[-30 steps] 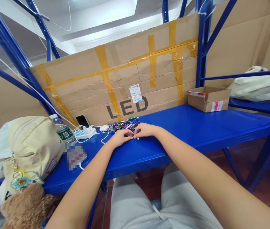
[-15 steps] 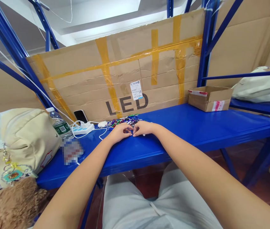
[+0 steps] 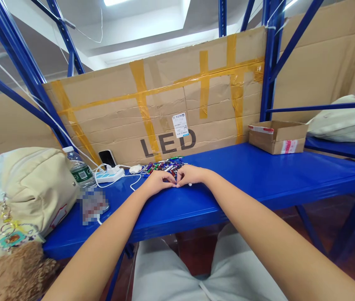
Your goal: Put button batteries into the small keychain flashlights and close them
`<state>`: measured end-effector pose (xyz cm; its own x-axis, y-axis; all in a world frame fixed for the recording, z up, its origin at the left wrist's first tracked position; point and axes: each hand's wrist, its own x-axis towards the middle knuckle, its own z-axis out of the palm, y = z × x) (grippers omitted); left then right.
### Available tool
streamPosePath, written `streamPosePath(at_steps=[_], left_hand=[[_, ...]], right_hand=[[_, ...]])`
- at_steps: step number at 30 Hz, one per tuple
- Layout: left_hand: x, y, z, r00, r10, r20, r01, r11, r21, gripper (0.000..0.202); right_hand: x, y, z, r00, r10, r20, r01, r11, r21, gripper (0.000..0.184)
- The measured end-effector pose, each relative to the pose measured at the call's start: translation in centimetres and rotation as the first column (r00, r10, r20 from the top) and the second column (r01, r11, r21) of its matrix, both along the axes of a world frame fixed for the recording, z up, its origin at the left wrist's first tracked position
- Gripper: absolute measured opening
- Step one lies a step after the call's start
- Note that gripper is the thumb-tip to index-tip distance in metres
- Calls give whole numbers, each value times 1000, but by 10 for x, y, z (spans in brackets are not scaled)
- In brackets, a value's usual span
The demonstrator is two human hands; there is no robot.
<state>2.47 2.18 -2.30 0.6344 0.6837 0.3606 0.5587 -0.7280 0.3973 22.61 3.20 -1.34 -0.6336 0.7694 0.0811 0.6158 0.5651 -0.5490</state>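
On the blue table (image 3: 227,171), my left hand (image 3: 158,182) and my right hand (image 3: 188,174) meet fingertip to fingertip. Both are closed in a pinch, and whatever lies between the fingers is too small to make out. Right behind them spreads a pile of small shiny, slim pieces (image 3: 166,164) in purple, green, red, blue and silver; my hands cover part of it. A small whitish round thing (image 3: 190,184) shows just beneath my right hand.
Left of my hands are a white power strip (image 3: 110,174) with cables, a phone (image 3: 107,158), a water bottle (image 3: 80,169) and a cream bag (image 3: 36,184). An open cardboard box (image 3: 274,138) stands at the back right. A cardboard sheet (image 3: 117,121) walls the back.
The camera view has tilted up a little, so the table and things sit lower in the picture. My hands stay together at the same place, fingertips still touching.
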Motion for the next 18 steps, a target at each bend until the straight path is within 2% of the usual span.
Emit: streamPosePath(at_steps=[5, 7, 9, 12, 18], left_hand=[[1, -4, 1, 999, 37, 9, -36, 996, -76, 9], [0, -3, 1, 993, 114, 36, -112, 992, -51, 11], [-4, 0, 2, 959, 277, 61, -280, 959, 42, 16], [-10, 6, 0, 876, 476, 82, -483, 862, 155, 27], [-8, 17, -13, 815, 574, -83, -550, 810, 203, 45]], right_hand=[[4, -1, 1, 1000, 9, -16, -10, 998, -58, 17], [4, 1, 1, 1000, 14, -15, -15, 998, -68, 20], [5, 4, 0, 999, 25, -25, -26, 997, -68, 19], [4, 7, -2, 997, 35, -62, -37, 999, -25, 16], [0, 10, -7, 992, -55, -111, 65, 994, 90, 24]])
